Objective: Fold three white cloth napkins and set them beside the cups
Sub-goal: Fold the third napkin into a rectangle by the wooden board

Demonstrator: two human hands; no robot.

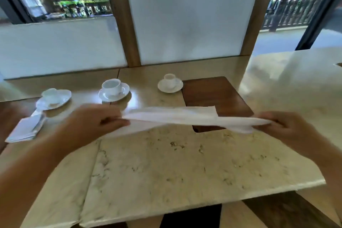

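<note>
A white cloth napkin (187,117) hangs stretched in the air over the middle of the beige marble table (175,168), held at both ends. The left hand (96,122) has its grip clamped on the napkin's left end, thumb pressed over the cloth; the right hand (288,127) has its grip clamped on the right end. A second folded white napkin (26,128) lies flat near the table's left edge, just in front of the left white cup on its saucer (53,98). A middle white cup and saucer (113,89) and a right white cup and saucer (170,83) stand along the far edge. A dark wooden inset panel (212,94) lies beside the right cup.
</note>
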